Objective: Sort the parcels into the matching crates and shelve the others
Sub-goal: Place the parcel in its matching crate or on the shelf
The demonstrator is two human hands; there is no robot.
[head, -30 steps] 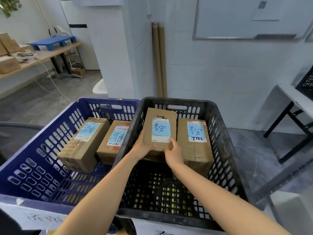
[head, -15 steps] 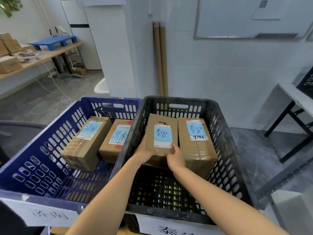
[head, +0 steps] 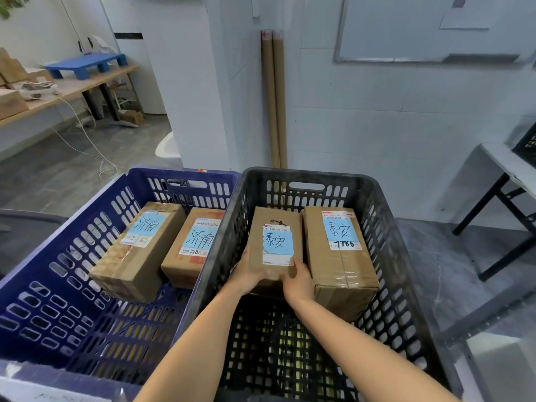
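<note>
The room has white tiled walls and a grey floor, and two cardboard tubes (head: 274, 100) lean in the corner behind the crates. At the far left a bench (head: 72, 88) carries a blue stool and some boxes.

In front of the person stand two crates, touching side by side: a blue crate (head: 58, 285) and a black crate (head: 406, 271). The blue one holds two parcels with the same blue handwritten label. The black one holds a big parcel (head: 339, 256) at its right side, with a different label.

Both hands hold a small parcel (head: 277, 239) inside the black crate, just beside the big one. Its label shows the same characters as the big one, so I judge this is why it goes here. The left hand (head: 246, 275) wraps the near left corner and the right hand (head: 297, 281) the near right corner; each grip is closed on the box. I think the two hands keep it level and straight, so it fits between the crate wall and the neighbour. I cannot tell if it already rests on the bottom. Release seems the next step.
</note>
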